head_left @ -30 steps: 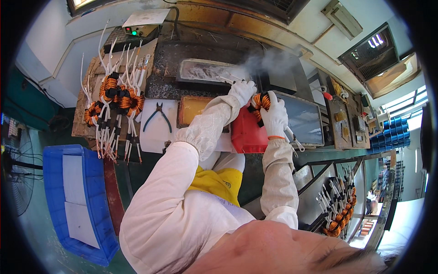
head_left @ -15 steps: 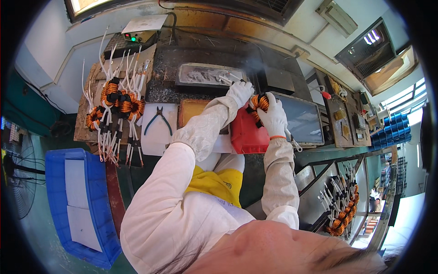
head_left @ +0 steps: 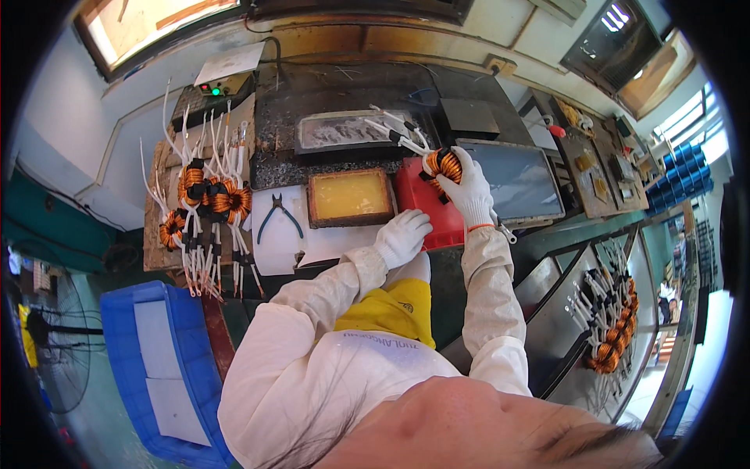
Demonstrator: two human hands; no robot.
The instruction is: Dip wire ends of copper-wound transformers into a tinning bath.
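My right hand (head_left: 471,191), in a white glove, grips a copper-wound ring coil (head_left: 443,166) above the red plastic box (head_left: 431,199). White-sleeved leads (head_left: 402,138) stick out from the coil, up and left over the near right corner of the metal-rimmed bath (head_left: 336,133). Another lead (head_left: 505,227) shows below my right hand. My left hand (head_left: 403,238), also gloved, is at the red box's near left edge, fingers loosely bent, with no object visible in them. A tray of yellow material (head_left: 350,197) lies left of the red box.
Green-handled cutters (head_left: 279,219) lie on white sheeting at the left. Several coils (head_left: 232,199) with leads stand on a wooden board (head_left: 153,234). A blue crate (head_left: 160,375) is at the lower left. More coils (head_left: 613,348) sit on a rack at the right. A grey-topped tray (head_left: 512,181) adjoins the red box.
My left hand has let go of the leads over the bath and drawn back to the red box's near edge. The coil stays in my right hand, its leads now raised. The view has shifted slightly.
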